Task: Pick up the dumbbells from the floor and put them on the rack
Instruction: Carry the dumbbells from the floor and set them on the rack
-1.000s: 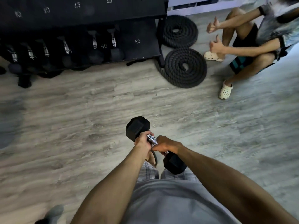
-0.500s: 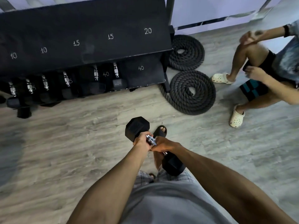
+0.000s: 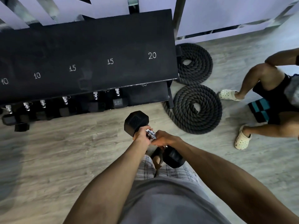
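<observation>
Gleaming chrome-handled black hex dumbbell [image 3: 136,122], two-handed.

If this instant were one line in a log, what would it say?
phase: carrying | held: dumbbell, off floor | left hand + right hand on handle | rack ahead | placed: not yet

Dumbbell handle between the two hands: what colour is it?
Shiny silver chrome on the dumbbell handle; the hex heads are black. The head view shows it best.
</observation>
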